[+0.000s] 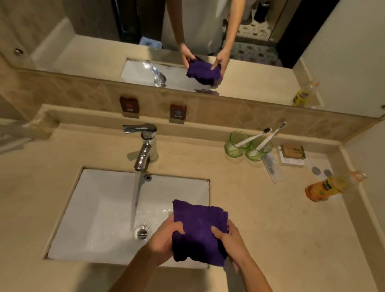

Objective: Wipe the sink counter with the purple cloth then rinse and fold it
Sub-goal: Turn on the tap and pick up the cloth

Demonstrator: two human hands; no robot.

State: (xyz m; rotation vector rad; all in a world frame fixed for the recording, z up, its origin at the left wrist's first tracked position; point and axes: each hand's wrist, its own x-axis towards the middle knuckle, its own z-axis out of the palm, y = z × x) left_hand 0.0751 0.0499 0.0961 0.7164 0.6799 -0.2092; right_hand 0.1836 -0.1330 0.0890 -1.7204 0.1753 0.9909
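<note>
Fingers (176,227) of both hands curled, gripping purple cloth (198,228) (thumbs on top), above sink (96,207)

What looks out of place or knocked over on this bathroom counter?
An orange drink bottle lies on its side near the right wall of the counter, rather than standing. The faucet runs while both hands hold the purple cloth beside the stream.

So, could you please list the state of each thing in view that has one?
Tap: running, stream falling into the sink.
Cloth: folded, held over the sink's right edge.
Left hand: grips cloth.
Right hand: grips cloth.
Bottle: lying on its side.
Cups: upright, a toothbrush in each.
</note>
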